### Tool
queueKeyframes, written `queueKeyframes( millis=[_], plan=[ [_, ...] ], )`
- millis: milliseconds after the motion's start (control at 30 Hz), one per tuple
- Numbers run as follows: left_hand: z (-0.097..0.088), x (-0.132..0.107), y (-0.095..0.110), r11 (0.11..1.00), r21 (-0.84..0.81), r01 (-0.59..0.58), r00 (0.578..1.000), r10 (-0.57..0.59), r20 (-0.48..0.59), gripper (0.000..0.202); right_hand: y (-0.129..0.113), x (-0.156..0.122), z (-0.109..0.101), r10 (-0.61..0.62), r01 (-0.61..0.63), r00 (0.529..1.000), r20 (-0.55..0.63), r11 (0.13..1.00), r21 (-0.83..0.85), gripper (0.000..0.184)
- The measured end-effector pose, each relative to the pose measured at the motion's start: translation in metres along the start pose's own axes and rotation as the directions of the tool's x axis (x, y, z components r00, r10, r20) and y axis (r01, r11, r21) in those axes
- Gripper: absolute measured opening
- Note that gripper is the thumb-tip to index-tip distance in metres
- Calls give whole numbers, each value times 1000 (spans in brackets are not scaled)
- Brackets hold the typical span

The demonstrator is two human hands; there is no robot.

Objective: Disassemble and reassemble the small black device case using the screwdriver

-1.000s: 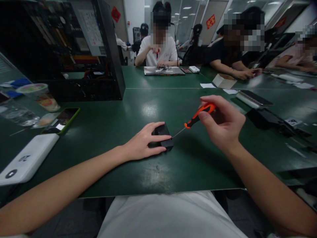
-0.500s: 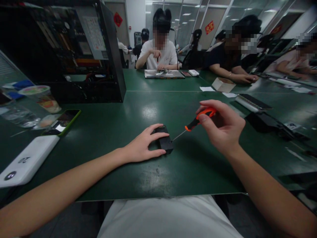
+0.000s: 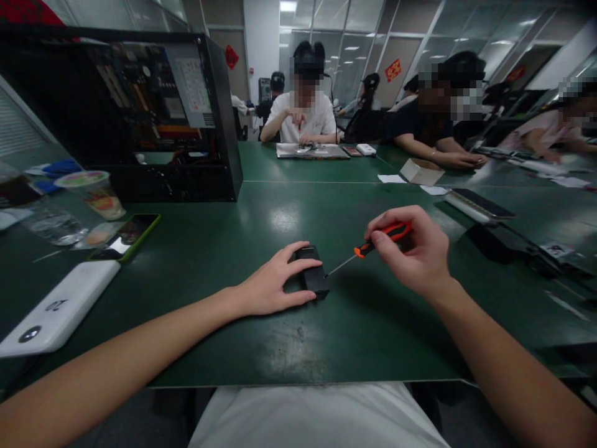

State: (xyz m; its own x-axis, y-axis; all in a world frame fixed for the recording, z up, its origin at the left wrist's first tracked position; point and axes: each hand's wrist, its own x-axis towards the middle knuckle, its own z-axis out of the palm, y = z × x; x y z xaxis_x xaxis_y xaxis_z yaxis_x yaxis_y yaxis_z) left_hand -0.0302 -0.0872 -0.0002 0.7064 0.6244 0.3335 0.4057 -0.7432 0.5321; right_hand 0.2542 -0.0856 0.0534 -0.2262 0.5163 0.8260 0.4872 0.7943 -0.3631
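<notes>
A small black box-shaped part point(image 3: 316, 278) lies on the green table point(image 3: 289, 354). My left hand point(image 3: 275, 280) grips it from the left, with fingers over its top and the thumb at its near end. The screwdriver point(image 3: 370, 245), with an orange and black handle and a thin metal shaft, is held in my right hand point(image 3: 413, 249) between thumb and fingers. It slants down to the left, and its tip meets the right side of the black part. What exactly the tip sits in is too small to make out.
An open computer case point(image 3: 224, 124) stands at the back left. Near it are a plastic cup point(image 3: 93, 193), a phone point(image 3: 125, 236) and a white power bank point(image 3: 60, 305). Rightward lie a small open box point(image 3: 422, 173) and dark devices point(image 3: 494, 239). Across the table a person point(image 3: 305, 109) works.
The whole view has tilted up slightly, so everything sits lower. My right fingers have closed further round the screwdriver handle. Its tip stays at the black part under my left hand.
</notes>
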Motion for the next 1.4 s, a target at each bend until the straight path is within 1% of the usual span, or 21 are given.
queueKeyframes(
  millis=[67, 167, 233, 267, 333, 400, 500, 567, 633, 733, 867, 1000, 1200, 1400],
  plan=[
    [0, -1, 0, 1000, 4, 26, 1000, -26, 13, 58, -2, 0, 0, 50, -52, 998, 30, 997, 59, 16],
    [1, -2, -1, 999, 4, 51, 998, -51, 34, 61, -3, 1, 0, 75, -81, 996, 44, 985, 154, 29],
    [2, -2, -3, 998, -16, 59, 998, -58, 17, 69, -1, 1, -1, 56, -59, 998, 19, 977, 206, 37],
    [3, -2, -4, 997, -29, 65, 998, -65, 4, 74, 0, 2, -2, 48, -46, 999, -1, 974, 221, 37],
    [4, -1, -6, 996, -54, 78, 997, -79, -17, 80, 3, 2, -2, 45, -33, 998, -47, 973, 226, 32],
    [5, 0, -8, 995, -70, 77, 996, -79, -27, 78, 6, 2, 0, 62, -48, 996, -61, 975, 218, 27],
    [5, 1, -8, 994, -88, 64, 997, -68, -42, 72, 5, -1, 6, 79, -76, 997, -3, 975, 207, 27],
    [5, 1, -7, 993, -101, 64, 996, -69, -48, 68, 1, -4, 9, 62, -70, 997, 48, 979, 190, 29],
    [4, 1, -6, 992, -107, 71, 996, -76, -46, 66, -4, -6, 12, 29, -42, 996, 89, 988, 149, 30],
    [3, 1, -5, 992, -101, 74, 996, -78, -40, 62, -11, -7, 15, -45, 34, 992, 121, 995, 90, 32],
    [2, 1, -4, 994, -93, 62, 997, -65, -33, 58, -13, -7, 17, -128, 117, 981, 147, 990, 80, 37],
    [2, 1, -4, 995, -84, 58, 998, -61, -28, 57, -13, -7, 16, -193, 186, 972, 130, 980, 67, 40],
    [1, 1, -5, 996, -72, 49, 999, -50, -15, 58, -15, -5, 13, -178, 177, 978, 107, 984, 18, 37],
    [1, 2, -4, 996, -72, 47, 999, -48, -16, 59, -18, -4, 15, -212, 217, 973, 87, 975, -46, 35]
  ],
)
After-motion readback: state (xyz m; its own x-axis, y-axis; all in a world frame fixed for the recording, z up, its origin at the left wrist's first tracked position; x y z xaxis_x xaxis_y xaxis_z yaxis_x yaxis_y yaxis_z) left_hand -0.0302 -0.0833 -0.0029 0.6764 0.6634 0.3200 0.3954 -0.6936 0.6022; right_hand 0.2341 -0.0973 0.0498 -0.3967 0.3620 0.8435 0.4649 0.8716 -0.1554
